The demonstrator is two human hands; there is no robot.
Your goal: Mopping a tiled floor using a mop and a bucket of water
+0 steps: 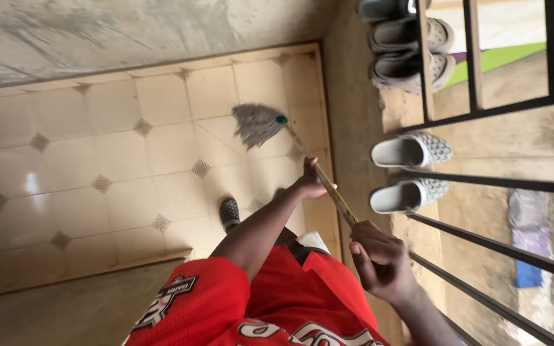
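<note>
Gripping the mop handle (329, 188), left hand (309, 182) and right hand (379, 259); grey slippers (410, 152) beside railing (482, 179).

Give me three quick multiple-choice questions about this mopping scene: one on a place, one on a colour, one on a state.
1. Where does the mop head rest?
A. on the tiled floor
B. on the railing
C. in a bucket

2. What colour is the shirt?
A. blue
B. red
C. white

3. How is the mop handle held?
A. by no hand
B. by one hand
C. by both hands

Answers: 1 A, its grey strands lie on the cream tiles. 2 B, the cloth is red. 3 C, the left hand and right hand both grip it.
</note>
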